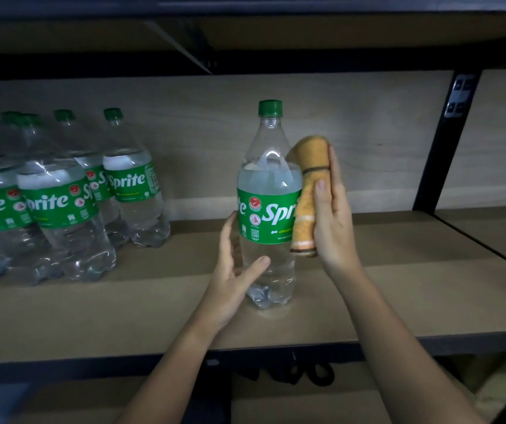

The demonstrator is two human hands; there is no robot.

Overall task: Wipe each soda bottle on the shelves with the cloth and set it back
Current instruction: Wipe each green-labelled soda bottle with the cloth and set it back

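A clear Sprite bottle [268, 206] with a green cap and green label stands upright on the wooden shelf [383, 286], apart from the others. My left hand [233, 270] cups its lower left side, thumb across the front, fingers spread behind it. My right hand [332, 215] presses a folded orange cloth [308, 194] against the bottle's right side, from the shoulder down over the label. Several more Sprite bottles [62, 197] stand grouped at the left of the same shelf.
A black metal upright [441, 142] stands at the right, with another shelf bay beyond it. The shelf's dark front rail [92, 365] runs below my forearms. A higher shelf board [245, 35] hangs overhead. Dark loops [303, 374] lie on the level below.
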